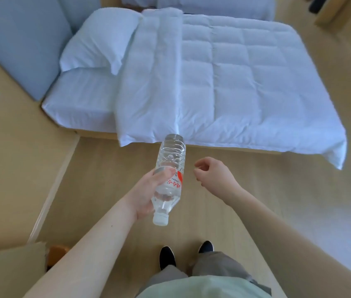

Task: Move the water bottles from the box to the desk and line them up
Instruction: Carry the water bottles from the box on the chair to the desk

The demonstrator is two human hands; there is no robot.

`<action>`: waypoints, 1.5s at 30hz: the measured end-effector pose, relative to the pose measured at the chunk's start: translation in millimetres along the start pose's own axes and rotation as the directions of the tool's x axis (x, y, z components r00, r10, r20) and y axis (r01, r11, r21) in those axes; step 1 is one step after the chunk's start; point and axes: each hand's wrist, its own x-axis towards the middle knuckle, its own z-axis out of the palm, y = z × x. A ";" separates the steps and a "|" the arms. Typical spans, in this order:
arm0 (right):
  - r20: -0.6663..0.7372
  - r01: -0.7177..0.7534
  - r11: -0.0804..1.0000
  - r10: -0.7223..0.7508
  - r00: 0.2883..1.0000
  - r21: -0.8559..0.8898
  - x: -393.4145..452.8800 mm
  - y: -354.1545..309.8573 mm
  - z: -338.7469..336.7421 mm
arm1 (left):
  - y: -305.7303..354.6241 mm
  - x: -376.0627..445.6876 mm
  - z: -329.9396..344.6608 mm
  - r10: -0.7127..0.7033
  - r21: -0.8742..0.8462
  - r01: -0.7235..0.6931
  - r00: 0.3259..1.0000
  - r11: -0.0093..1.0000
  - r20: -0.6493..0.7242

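Note:
My left hand (146,192) grips a clear plastic water bottle (171,160) with a red-and-white label. The bottle is held above the floor, its white cap pointing back at me and its base pointing at the bed. My right hand (213,175) hovers just right of the bottle, fingers loosely curled, holding nothing and not touching it. A brown cardboard flap (13,269) of the box shows at the bottom left. No desk is in view.
A bed (234,82) with a white quilt and pillow fills the upper half, a grey headboard (19,44) to its left. Light wooden floor lies underfoot. My two dark shoes (187,252) stand below the hands.

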 end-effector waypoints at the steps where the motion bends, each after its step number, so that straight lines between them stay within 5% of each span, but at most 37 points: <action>1: -0.027 -0.023 1.000 0.024 0.999 0.018 -2.4 7.2 -7.6 | 0.9 6.8 7.3 -0.013 0.012 0.012 0.999 1.000 0.040; 11: -0.246 -0.132 0.972 0.179 0.953 0.195 -16.7 78.1 -85.5 | -3.9 76.7 102.5 -0.163 0.244 0.100 0.953 0.965 0.257; 28: -0.326 -0.187 0.910 0.315 0.891 0.369 -12.7 244.0 -282.1 | -67.2 197.1 323.7 -0.317 0.439 0.193 0.921 0.878 0.228; 45: -0.453 -0.236 0.835 0.481 0.751 0.497 3.2 388.2 -459.4 | -122.6 338.7 552.5 -0.538 0.611 0.261 0.778 0.747 0.325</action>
